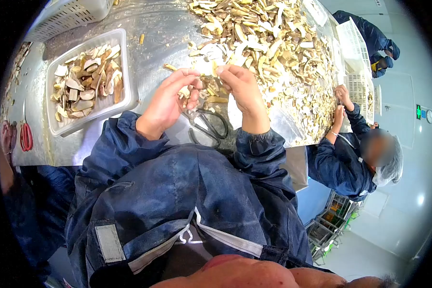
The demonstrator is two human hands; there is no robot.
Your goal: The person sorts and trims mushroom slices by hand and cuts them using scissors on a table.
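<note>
Right hand [245,89]: thumb and forefinger pinched on a small pale slice [215,67], above the bench [153,50], inward from the middle of its near edge. Slice stands out from the fingertips; long axis appears to run near edge to far edge, though blur leaves its exact heading uncertain. Left hand [170,98]: fingers half curled, narrow gap; pale piece visible among them — cannot tell whether gripped.

Yellow-brown strip [169,67] just beyond left hand, on bench, lying obliquely. Black-handled scissors [210,127] below the hands, handle loops toward near edge. Clear tub [49,103] of cut pieces toward near left corner; red-handled scissors [26,138] farther left, handles toward near edge, blades toward far edge. Large heap of slices [273,41] from far edge down to near right corner — co-worker's hands [340,103] beside it.

Markings: green wall sign [418,112], pale symbol, lettering too small to read.
</note>
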